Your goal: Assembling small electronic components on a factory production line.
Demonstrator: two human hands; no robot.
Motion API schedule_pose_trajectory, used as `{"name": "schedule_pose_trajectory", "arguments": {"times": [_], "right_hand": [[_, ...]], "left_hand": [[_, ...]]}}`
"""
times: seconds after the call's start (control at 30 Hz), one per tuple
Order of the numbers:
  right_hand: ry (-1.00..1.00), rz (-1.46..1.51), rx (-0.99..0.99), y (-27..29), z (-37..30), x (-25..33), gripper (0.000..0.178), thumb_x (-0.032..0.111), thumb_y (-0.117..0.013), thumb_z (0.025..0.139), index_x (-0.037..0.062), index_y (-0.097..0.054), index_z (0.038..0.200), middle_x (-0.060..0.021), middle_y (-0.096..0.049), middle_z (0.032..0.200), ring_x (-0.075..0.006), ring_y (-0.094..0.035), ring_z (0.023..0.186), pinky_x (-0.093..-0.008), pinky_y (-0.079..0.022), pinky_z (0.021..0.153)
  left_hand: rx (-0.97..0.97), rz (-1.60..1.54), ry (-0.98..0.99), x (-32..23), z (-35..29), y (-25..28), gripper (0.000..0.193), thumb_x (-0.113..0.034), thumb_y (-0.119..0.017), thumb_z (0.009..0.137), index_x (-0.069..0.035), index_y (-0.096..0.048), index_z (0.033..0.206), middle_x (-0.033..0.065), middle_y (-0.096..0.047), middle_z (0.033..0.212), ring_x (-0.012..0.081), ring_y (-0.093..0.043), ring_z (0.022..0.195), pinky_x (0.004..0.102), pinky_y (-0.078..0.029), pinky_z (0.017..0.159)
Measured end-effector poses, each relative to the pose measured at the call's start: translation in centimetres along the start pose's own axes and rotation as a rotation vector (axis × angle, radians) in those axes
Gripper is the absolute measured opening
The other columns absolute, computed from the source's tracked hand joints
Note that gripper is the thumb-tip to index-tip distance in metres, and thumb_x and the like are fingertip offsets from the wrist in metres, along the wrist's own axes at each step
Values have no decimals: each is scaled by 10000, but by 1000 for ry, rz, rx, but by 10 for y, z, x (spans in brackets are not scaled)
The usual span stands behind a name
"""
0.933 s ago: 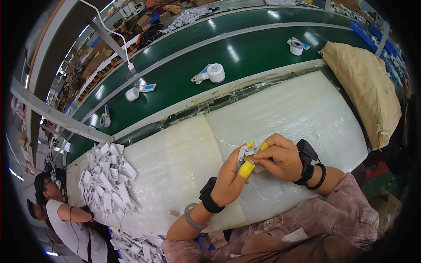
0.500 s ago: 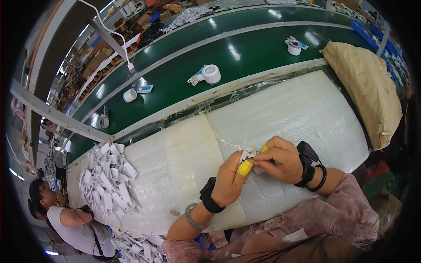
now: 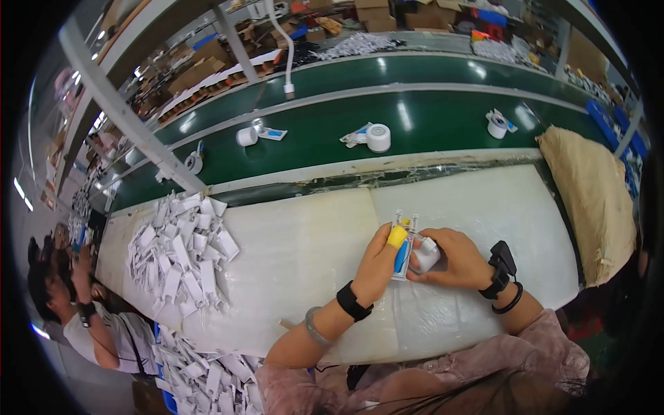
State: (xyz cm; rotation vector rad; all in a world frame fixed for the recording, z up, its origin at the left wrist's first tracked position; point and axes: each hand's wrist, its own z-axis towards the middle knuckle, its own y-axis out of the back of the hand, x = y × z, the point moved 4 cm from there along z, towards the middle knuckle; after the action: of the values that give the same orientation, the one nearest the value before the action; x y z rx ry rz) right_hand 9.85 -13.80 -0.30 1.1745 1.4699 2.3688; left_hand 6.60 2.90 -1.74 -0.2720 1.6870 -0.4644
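Observation:
My left hand has its fingers closed on a narrow white plastic piece with a blue part along its middle, held upright over the table. Yellow tape wraps the thumb of this hand. Close beside it, my right hand is curled around a small white rounded part, its fingertips near the lower end of the narrow piece. Whether the two parts are joined cannot be told. Under both hands lies a plastic-covered tabletop.
Loose white plastic pieces are heaped at the left, with more in a blue bin below. Beyond the table, a green conveyor carries white round units. A brown sack stands right; a co-worker is at far left.
My view has tilted up and shifted. The hands have turned the pieces, so the blue part and the white rounded part now show. The co-worker's arm has risen.

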Motion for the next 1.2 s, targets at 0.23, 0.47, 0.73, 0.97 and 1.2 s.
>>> {"name": "schedule_pose_trajectory", "arguments": {"times": [0.23, 0.47, 0.73, 0.97, 1.2], "right_hand": [[-161, -22, -153, 6, 15, -20, 674, 317, -784, 668, 28, -509, 1211, -186, -623, 1064, -349, -630, 917, -398, -502, 787], [-272, -268, -238, 43, 77, -108, 654, 348, -746, 733, -8, -481, 1213, -178, -652, 932, -304, -657, 810, -372, -528, 718], [-196, 178, -343, -13, 101, -96, 541, 127, -672, 824, 62, -433, 1305, -147, -575, 1141, -210, -628, 846, -342, -524, 747], [93, -75, -262, -42, 90, -46, 223, 79, -655, 782, 79, -642, 1005, -116, -606, 1097, -314, -562, 1036, -380, -483, 871], [151, 89, -283, -26, 88, -66, 122, 41, -658, 774, 48, -658, 896, -100, -638, 975, -301, -586, 962, -373, -491, 817]], "left_hand": [[-27, -18, 24, 11, 8, 6, 692, -221, -467, 977, -14, -49, 1488, 192, -448, 1318, 269, -610, 1041, 393, -602, 701], [33, 41, 46, -3, 2, 2, 638, -165, -463, 954, -14, -112, 1466, 188, -423, 1374, 256, -627, 984, 341, -573, 676], [-61, 35, -75, -3, 12, 24, 444, -90, -445, 931, -7, -334, 1352, 142, -513, 1229, 215, -630, 862, 337, -543, 725], [-311, -72, -324, -55, 19, 67, 320, -74, -440, 936, -14, -479, 1247, 106, -571, 1097, 197, -610, 795, 332, -511, 794], [-640, 809, -123, -137, 124, 193, 270, -102, -501, 876, -16, -611, 1108, 91, -636, 1022, 224, -663, 828, 333, -538, 724]]}}
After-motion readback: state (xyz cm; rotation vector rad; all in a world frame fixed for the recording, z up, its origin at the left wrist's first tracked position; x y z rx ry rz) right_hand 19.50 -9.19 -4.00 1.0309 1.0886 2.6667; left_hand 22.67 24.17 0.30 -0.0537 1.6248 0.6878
